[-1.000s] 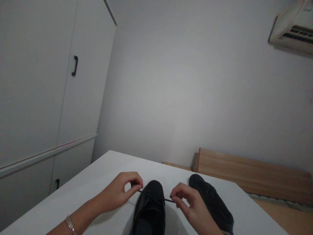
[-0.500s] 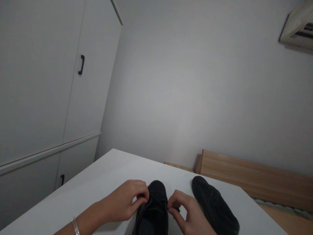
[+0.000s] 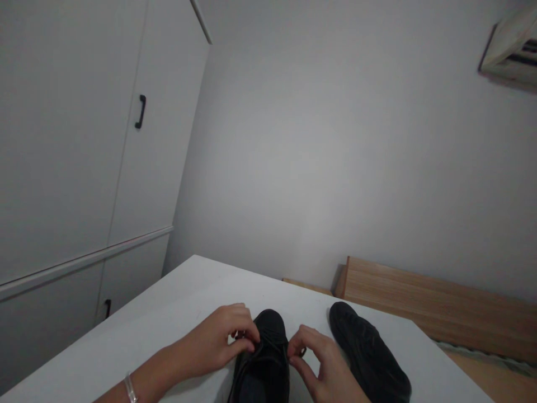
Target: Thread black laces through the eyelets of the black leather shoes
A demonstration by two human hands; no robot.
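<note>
A black lace-up shoe (image 3: 271,323) stands on the white table (image 3: 210,285), its toe pointing away from me and its opening toward me. At its left side my left hand (image 3: 235,336) pinches a dark shoelace near the eyelets. My right hand (image 3: 308,355) has thumb and forefinger closed on the lace at the shoe's right side, with a bit of dark lace showing inside the curl of the fingers. Another black shoe (image 3: 369,352) lies to the right, beyond my right hand. The heel of the nearer shoe is cut off by the bottom of the view.
A white cupboard (image 3: 75,140) with black handles rises on the left. Behind the table's right side stands a wooden board (image 3: 419,296), perhaps a headboard. A pale box-shaped unit (image 3: 509,53) hangs high on the right of the grey wall (image 3: 327,140).
My left hand has shifted slightly right and up, its fingers now over the lacing. My right hand has barely moved, and both shoes stay put.
</note>
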